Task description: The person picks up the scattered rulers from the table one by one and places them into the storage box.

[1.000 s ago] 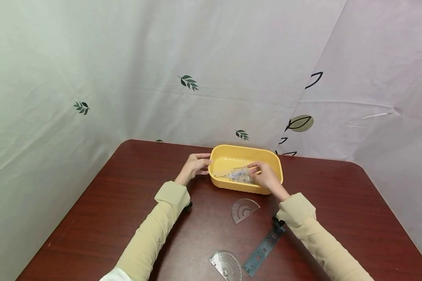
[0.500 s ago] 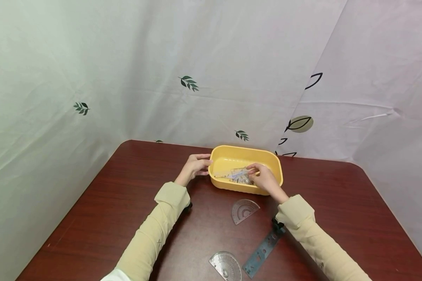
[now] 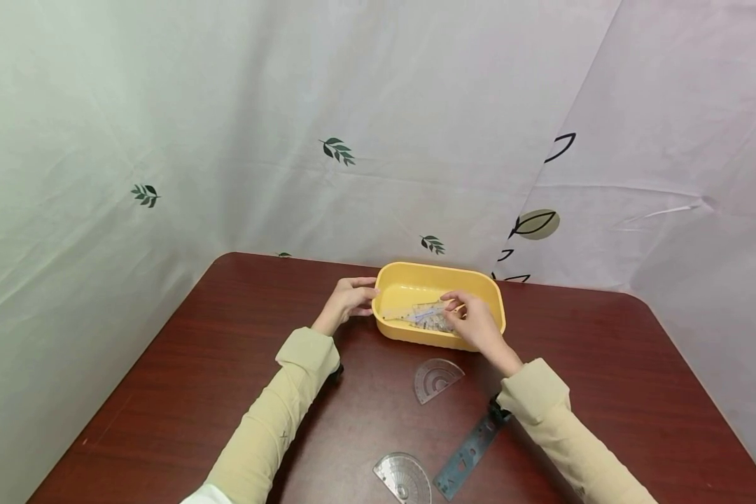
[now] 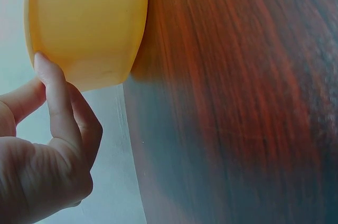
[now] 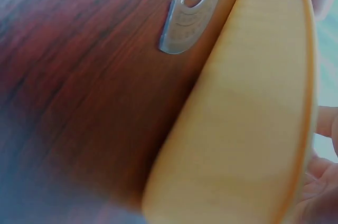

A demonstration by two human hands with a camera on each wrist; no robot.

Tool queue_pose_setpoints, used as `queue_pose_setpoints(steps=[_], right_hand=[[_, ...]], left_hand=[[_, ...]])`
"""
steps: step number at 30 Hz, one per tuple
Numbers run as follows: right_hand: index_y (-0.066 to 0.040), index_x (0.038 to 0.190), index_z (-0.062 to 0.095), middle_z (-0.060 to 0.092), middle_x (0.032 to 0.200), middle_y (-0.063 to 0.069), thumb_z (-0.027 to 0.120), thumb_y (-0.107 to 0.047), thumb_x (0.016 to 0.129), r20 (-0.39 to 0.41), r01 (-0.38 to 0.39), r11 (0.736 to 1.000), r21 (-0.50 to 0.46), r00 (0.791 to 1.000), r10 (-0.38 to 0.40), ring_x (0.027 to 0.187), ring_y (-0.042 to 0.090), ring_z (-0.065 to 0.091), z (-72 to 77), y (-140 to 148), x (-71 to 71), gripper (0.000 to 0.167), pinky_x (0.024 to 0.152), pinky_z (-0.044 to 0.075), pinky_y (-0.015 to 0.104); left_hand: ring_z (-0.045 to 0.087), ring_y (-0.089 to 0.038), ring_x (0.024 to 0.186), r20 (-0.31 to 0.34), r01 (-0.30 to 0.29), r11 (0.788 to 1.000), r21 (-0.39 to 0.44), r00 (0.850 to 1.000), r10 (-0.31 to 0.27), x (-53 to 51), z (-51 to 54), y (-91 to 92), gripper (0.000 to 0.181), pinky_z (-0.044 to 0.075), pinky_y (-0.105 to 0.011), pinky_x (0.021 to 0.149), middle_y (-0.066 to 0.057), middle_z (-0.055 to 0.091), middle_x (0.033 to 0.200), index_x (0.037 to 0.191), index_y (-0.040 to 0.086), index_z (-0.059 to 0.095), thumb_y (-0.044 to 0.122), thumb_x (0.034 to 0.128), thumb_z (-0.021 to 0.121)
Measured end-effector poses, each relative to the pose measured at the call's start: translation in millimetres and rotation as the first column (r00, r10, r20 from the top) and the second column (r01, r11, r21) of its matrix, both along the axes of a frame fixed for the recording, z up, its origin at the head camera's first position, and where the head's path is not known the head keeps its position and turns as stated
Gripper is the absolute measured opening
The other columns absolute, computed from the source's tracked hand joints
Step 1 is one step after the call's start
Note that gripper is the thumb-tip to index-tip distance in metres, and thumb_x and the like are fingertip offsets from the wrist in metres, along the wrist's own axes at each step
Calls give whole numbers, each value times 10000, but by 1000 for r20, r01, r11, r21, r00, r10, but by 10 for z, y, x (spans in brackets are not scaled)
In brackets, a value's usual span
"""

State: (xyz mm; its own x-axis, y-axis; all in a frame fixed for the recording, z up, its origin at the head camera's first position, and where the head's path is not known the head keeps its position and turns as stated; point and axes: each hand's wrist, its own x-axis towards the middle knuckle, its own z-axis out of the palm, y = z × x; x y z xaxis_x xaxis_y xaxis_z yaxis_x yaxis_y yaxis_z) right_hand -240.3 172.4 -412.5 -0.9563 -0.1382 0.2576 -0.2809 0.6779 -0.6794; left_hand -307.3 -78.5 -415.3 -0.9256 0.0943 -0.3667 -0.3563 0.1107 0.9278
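Observation:
A yellow plastic basket (image 3: 437, 337) stands near the table's far edge. My left hand (image 3: 351, 299) holds its left end, with fingertips at the rim in the left wrist view. My right hand (image 3: 475, 320) reaches over the basket's near right side, and its thumb and forefinger pinch at a clear flat plastic piece (image 3: 427, 315) inside. The piece has a bluish streak; its exact kind is too small to tell. More clear pieces lie beside or under it. In the right wrist view the basket wall (image 5: 237, 113) hides most of my right hand and whatever it holds.
A clear protractor (image 3: 437, 379) lies just in front of the basket. Nearer me are a second clear protractor (image 3: 404, 477) and a bluish perforated ruler (image 3: 469, 456), whose far end lies by my right wrist. Patterned white cloth (image 3: 378, 140) hangs behind the dark red table (image 3: 195, 364).
My right hand shifts slightly over the basket, and its thumb and forefinger come closer together round the clear piece. My left hand stays at the basket's left end.

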Motion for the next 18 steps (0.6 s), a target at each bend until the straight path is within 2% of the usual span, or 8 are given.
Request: queue_pose_setpoints(steps=[4,8,10,16,18], right_hand=[[-2,1106,658,662,873,125,713,-37,825,-93,-24,999,48,995,28,734,226,632,39,-46,87,288,642,548,326],[-19,1126,652,661,882,110,728,-37,816,-133,-38,996,82,990,48,744,219,604,103,-104,184,320,687,557,420],[-21,1142,641,656,896,112,738,-38,811,-134,-55,995,83,989,66,738,197,585,136,-136,241,345,679,558,414],[-14,1160,601,640,921,136,779,-39,778,-109,-156,987,32,981,158,737,156,588,210,-220,452,422,638,562,264],[-22,1155,603,644,926,131,793,-55,770,-80,-179,984,18,980,179,749,155,604,235,-242,526,430,649,569,266]], left_hand=[[634,-96,647,-1,4,1000,10,1000,-4,0,-4,2,439,563,-193,515,-110,697,948,1323,102,583,91,892,666],[629,-93,636,-1,8,1000,23,1000,-8,1,3,3,449,556,-186,506,-106,697,934,1330,90,573,82,891,663],[629,-95,637,0,8,1000,25,1000,-8,1,5,1,449,556,-184,506,-112,698,945,1329,90,574,83,890,665],[635,-101,648,3,7,1000,27,1000,-7,-4,-7,3,443,561,-188,517,-167,701,1040,1325,91,577,74,891,661],[638,-100,651,3,6,1000,28,1000,-6,-6,-9,7,442,562,-190,518,-175,699,1058,1324,91,580,71,890,660]])
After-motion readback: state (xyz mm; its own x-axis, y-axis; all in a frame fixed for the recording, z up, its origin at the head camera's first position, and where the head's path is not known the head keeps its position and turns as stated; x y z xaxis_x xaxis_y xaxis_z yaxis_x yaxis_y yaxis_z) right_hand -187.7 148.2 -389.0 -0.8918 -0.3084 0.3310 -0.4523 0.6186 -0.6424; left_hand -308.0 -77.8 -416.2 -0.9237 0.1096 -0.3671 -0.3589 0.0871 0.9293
